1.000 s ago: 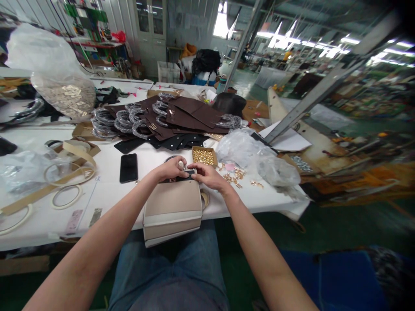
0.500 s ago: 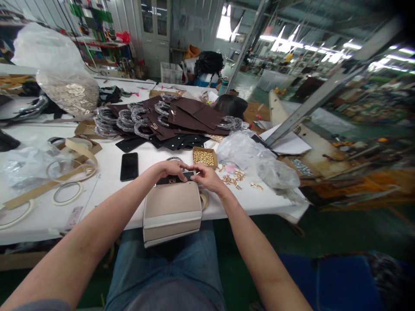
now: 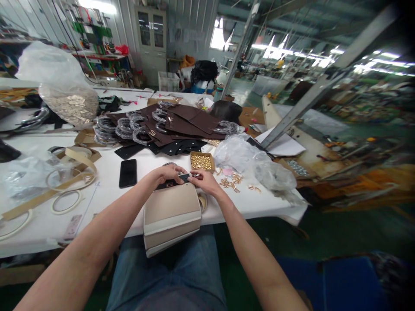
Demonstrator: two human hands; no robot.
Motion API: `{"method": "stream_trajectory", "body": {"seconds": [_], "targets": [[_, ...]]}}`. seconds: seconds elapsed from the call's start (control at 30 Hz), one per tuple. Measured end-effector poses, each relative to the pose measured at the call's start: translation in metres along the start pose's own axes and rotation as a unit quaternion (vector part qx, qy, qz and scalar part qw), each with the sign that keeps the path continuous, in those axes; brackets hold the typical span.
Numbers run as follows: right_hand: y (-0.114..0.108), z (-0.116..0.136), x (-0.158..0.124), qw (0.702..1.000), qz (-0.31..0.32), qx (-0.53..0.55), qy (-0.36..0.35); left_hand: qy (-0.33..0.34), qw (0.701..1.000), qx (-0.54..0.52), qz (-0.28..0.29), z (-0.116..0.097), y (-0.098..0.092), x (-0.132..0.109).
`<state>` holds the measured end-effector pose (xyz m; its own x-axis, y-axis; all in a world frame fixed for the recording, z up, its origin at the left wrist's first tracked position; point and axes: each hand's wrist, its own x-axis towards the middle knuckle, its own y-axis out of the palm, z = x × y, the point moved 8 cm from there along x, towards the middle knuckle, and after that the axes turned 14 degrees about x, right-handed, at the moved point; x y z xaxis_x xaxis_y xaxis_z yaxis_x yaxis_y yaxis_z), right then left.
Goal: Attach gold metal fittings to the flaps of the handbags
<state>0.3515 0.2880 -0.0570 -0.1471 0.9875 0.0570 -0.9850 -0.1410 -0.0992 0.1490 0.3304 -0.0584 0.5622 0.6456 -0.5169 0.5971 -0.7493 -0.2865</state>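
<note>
A beige bag panel piece point(image 3: 173, 207) lies over the table's front edge above my lap, with a dark strip point(image 3: 168, 184) along its far side. My left hand point(image 3: 171, 173) is closed on the dark strip, its thumb near the strip's right part. Close beside it, my right hand point(image 3: 201, 179) pinches the right end of the same strip with thumb and fingers. The fingertips of both hands nearly meet. Whether a small part sits between them is too small to tell. A roll of tape point(image 3: 202, 202) shows partly behind the beige piece.
Beyond my hands stands a box of gold studs point(image 3: 202, 162), with loose gold pieces point(image 3: 231, 182) to its right. Brown panels with wrapped handles point(image 3: 181, 123) are piled behind. A black phone point(image 3: 128, 173) and tape rings point(image 3: 67, 201) lie left, plastic bags point(image 3: 256, 162) right.
The view has tilted up slightly, so the table appears lower. My hands stay at the dark strip, with the fingers shifted a little.
</note>
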Motion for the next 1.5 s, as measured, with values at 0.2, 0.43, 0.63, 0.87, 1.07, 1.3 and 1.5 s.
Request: {"method": "stream_trajectory", "body": {"seconds": [0.2, 0.43, 0.63, 0.87, 1.07, 1.3, 1.5], "targets": [[0.012, -0.009, -0.005, 0.999, 0.005, 0.024, 0.047, 0.001, 0.990, 0.108, -0.090, -0.005, -0.003, -0.004], [0.026, -0.004, -0.007, 0.998, 0.021, 0.001, 0.056, -0.004, 0.964, 0.235, -0.125, -0.006, -0.008, -0.010], [0.026, 0.002, -0.002, 0.995, 0.001, -0.079, 0.053, -0.009, 0.935, 0.317, -0.159, -0.015, -0.008, -0.016], [0.031, 0.004, 0.001, 0.987, -0.006, -0.159, 0.032, 0.014, 0.897, 0.359, -0.257, -0.026, -0.005, -0.029], [0.025, -0.001, -0.001, 0.987, -0.027, -0.160, 0.001, 0.015, 0.895, 0.336, -0.294, -0.015, 0.004, -0.033], [0.028, -0.011, -0.008, 0.999, -0.007, -0.040, 0.014, 0.006, 0.894, 0.320, -0.312, -0.007, 0.009, -0.036], [0.035, 0.013, -0.007, 0.987, -0.021, -0.158, 0.016, -0.010, 0.903, 0.300, -0.306, -0.006, 0.009, -0.037]]}}
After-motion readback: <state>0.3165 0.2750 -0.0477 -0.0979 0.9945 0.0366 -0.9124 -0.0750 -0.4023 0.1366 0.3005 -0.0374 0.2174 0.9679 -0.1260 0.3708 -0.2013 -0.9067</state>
